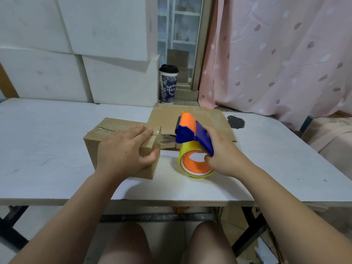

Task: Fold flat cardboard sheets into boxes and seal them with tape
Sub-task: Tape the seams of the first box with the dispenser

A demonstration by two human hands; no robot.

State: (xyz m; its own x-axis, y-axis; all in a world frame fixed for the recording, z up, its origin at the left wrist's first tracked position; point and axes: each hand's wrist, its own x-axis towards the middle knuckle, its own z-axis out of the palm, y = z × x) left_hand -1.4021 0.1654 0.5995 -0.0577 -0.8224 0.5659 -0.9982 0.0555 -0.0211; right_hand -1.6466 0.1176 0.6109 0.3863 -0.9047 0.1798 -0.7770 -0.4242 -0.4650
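box: [122, 147] mid-surface, long axis running left-right, pinned flat under left hand [125, 149]
dispenser: [194, 145] clenched in right hand [222, 151], just off the box's right end, tape stretched between

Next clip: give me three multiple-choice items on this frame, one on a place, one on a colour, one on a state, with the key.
1. Where does the cup stand?
A. on the box
B. at the table's far edge, by the window
C. on the floor

2. What colour is the dispenser's handle?
A. blue
B. green
C. white

3. What is the left hand doing?
A. resting on the table
B. lifting the cup
C. pressing on the box

Key: 1 B, it stands beyond the flat cardboard; 2 A, blue shows in the right hand; 3 C, its palm lies on the box top.
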